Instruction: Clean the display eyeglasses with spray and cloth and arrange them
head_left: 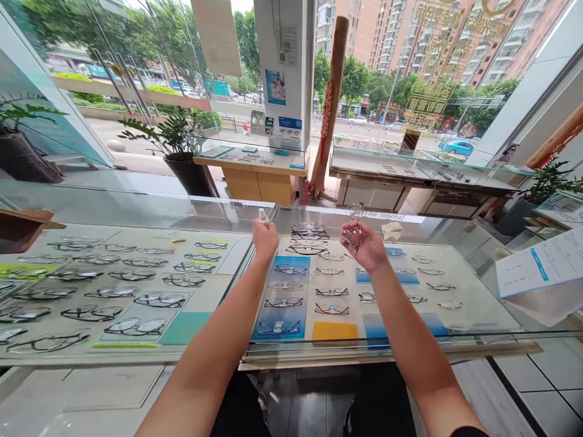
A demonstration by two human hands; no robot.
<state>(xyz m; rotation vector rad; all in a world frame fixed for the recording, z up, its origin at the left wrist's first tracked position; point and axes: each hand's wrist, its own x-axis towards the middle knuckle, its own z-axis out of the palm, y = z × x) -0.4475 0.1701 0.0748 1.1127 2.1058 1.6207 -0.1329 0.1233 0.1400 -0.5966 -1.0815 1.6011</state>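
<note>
Your right hand (370, 246) pinches a pair of thin-framed eyeglasses (351, 235) above the far half of the glass counter (478, 285), near its far edge. The long axis of the eyeglasses stands close to upright, with 1 lens above your fingers and the other down beside them; you cannot tell exactly which way the lens fronts face. Your left hand (266, 238) is wrapped around a small spray bottle (263, 215), its pale top pointing up out of your fist, by the far end of the seam between the 2 display cases. Both your forearms reach forward from the counter's near edge, angling inward, hands apart. A crumpled tissue (392, 231) lies near the far edge, just right of your right hand.
</note>
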